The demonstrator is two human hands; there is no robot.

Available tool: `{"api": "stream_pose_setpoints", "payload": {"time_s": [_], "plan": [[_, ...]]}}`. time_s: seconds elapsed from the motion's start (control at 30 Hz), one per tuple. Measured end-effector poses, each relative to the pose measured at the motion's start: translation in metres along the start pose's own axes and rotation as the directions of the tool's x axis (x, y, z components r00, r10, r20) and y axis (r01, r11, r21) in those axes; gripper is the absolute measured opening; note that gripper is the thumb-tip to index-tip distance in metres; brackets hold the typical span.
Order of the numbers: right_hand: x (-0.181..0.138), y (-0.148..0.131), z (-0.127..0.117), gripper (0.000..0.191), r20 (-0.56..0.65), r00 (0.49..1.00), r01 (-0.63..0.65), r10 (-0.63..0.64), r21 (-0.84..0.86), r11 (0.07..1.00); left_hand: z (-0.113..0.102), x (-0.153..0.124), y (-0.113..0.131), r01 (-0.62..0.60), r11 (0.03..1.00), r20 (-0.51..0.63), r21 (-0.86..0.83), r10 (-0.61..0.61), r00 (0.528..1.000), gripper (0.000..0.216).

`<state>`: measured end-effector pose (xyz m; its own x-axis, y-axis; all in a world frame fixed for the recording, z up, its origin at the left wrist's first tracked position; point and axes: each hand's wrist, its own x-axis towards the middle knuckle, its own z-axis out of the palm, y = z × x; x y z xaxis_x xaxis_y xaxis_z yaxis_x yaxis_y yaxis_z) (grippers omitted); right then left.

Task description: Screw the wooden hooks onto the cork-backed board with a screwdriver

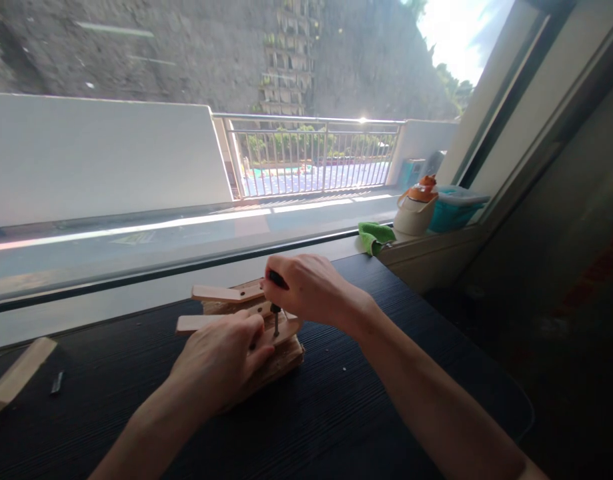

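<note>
My right hand (306, 287) is closed around the black handle of a screwdriver (277, 321). Its shaft points straight down, with the tip on a wooden strip (287, 328). Beside the tip, my left hand (221, 353) grips this strip and presses it against a rough wooden block (289, 359). Farther back on the block lie two more pale strips, a rear strip (216, 293) and a middle strip (196, 324), both with dark round spots that look like screws or holes. My left hand hides part of the block and the front strip.
A loose wooden piece (21, 377) and a small shiny metallic item (57, 383) lie at left on the black table (361, 413). By the window, a green cloth (375, 235), a beige bottle with an orange top (415, 212) and a teal tub (453, 210) sit at right.
</note>
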<state>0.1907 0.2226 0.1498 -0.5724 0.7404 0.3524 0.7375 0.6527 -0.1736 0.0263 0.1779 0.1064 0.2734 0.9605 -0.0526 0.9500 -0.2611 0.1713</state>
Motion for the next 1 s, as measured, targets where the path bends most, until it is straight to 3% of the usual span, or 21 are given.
{"api": "stream_pose_setpoints", "payload": {"time_s": [0.27, 0.57, 0.83, 1.0], "plan": [[-0.006, -0.006, -0.006, 0.023, 0.059, 0.971, 0.225, -0.233, 0.121, 0.967, 0.003, 0.001, -0.001, 0.019, 1.000, 0.032, 0.021, -0.020, 0.999, 0.030], [0.003, 0.006, 0.001, 0.027, 0.007, 1.000, 0.013, -0.013, 0.055, 0.998, 0.004, 0.000, -0.001, 0.009, 1.000, -0.008, 0.015, -0.008, 1.000, 0.023], [-0.005, -0.011, 0.000, 0.022, 0.027, 0.983, 0.179, -0.181, 0.063, 0.982, 0.008, 0.000, -0.005, 0.014, 0.999, -0.002, 0.034, -0.014, 1.000, 0.030], [-0.008, -0.010, -0.004, 0.021, 0.047, 0.982, 0.180, -0.185, 0.095, 0.979, 0.009, 0.001, -0.006, -0.010, 1.000, -0.025, 0.000, 0.010, 1.000, 0.029]]}}
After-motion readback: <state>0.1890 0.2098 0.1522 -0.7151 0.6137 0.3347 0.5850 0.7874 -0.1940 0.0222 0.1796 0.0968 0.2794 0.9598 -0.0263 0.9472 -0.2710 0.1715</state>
